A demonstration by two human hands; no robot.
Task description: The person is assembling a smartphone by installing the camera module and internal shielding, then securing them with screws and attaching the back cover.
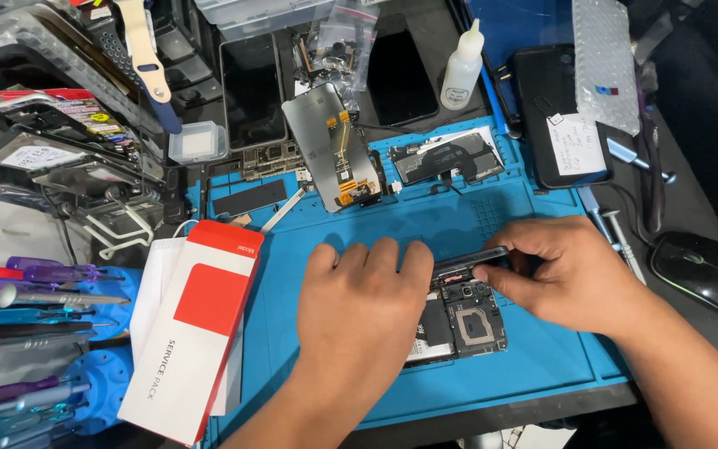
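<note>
The opened phone [463, 320] lay at lower centre of the frame on the blue work mat [459, 224], its circuit boards exposed. The left hand [359, 312] rested flat on the phone's left part, fingers extended, grasping nothing. The right hand [571, 274] pinched a dark frame piece [467, 264] along the phone's upper edge. A red-and-white box [197, 328] lay at lower left; a detached screen panel [334, 145] lay at upper centre.

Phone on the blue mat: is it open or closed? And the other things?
Phone: back off, insides showing.
Left hand: flat on phone.
Right hand: pinching phone's top edge.
Loose screen: removed, face down.
White bottle: upright, capped.
Red-and-white box: closed, lying flat.
</note>
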